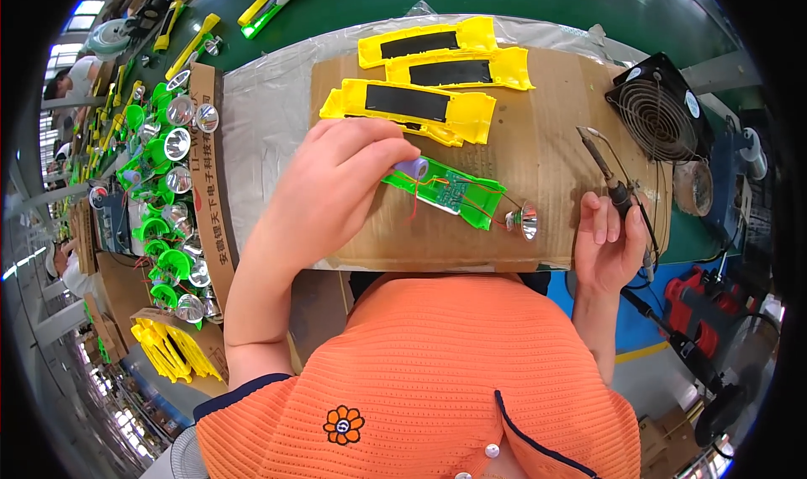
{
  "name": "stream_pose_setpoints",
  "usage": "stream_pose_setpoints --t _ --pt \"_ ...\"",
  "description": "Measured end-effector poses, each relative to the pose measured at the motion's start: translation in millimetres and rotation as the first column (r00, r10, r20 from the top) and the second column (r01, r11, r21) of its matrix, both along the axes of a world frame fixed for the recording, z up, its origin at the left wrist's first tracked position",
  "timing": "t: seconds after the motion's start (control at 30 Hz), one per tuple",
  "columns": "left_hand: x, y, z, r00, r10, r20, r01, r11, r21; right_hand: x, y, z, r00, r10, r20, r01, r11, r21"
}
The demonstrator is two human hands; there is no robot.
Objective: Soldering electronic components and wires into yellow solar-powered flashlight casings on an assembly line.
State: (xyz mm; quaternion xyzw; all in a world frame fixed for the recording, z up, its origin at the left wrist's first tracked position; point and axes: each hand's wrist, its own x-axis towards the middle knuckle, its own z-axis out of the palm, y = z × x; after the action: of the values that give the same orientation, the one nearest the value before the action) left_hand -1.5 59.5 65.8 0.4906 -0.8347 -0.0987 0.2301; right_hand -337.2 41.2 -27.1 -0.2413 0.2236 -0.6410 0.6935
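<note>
My left hand (345, 176) is closed, thumb and fingers around a purple cylindrical battery cell (415, 169) at the left end of a green plastic housing (481, 218). Its palm hides the housing's far end. A small green circuit board (454, 192) sits in the housing, with thin red and orange wires running across it. Wires lead to a shiny lamp reflector (527, 222) lying on the cardboard at the right. In my closed right hand (607, 239) is a soldering iron (620, 195), pointing up and away, apart from the housing. A thin curved tube runs alongside its tip.
Yellow casings (408, 102) with black panels lie beyond my hands on the cardboard sheet (555, 159). A black fan (660, 113) stands at the far right. Left, a cardboard box (210, 227) borders many green housings with reflectors (175, 180). More yellow casings (172, 351) lie lower left.
</note>
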Motion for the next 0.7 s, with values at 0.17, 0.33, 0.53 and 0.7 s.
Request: stream_pose_setpoints --t 0.17,0.33,0.53,0.7 --pt "-2 5 -6 0.988 -0.015 0.152 0.017 1.000 -0.011 2 1 2 0.999 -0.042 -0.028 0.043 0.997 0.057" --pt "-10 5 -18 0.981 -0.040 0.187 0.038 0.999 0.018 3 -1 4 0.999 -0.036 -0.037 0.038 0.998 0.056" --pt "-8 7 -22 0.978 -0.050 0.201 0.054 0.998 -0.015 1 -1 2 1.000 -0.017 -0.022 0.018 0.999 0.043" --pt "-9 8 -18 0.974 -0.025 0.224 0.040 0.997 -0.063 2 0 3 0.999 -0.029 -0.033 0.031 0.997 0.064"
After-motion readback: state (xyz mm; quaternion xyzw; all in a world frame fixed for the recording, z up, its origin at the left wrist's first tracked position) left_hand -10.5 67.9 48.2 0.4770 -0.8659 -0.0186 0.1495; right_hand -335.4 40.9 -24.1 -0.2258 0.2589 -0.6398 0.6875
